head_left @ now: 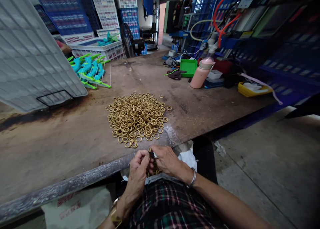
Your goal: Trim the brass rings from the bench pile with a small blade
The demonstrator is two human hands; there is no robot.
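A heap of brass-coloured rings (pixel 137 117) lies on the brown table (pixel 82 139), near its front edge. Just below the heap, my left hand (pixel 141 165) and my right hand (pixel 166 159) meet at the table's edge. Their fingers pinch together around a small dark piece (pixel 151 154); a bit of brass colour shows beside it. What exactly each hand grips is too small to make out. More rings (pixel 157 170) show in my lap beneath the hands, partly hidden by them.
A grey-white plastic panel (pixel 37 52) leans at the left, beside turquoise and green plastic pieces (pixel 91 69). At the back right stand a pink bottle (pixel 199 76), a green tray (pixel 188 67) and a yellow tray (pixel 253 89). Stacked crates (pixel 65 10) and a fan (pixel 128 40) are behind.
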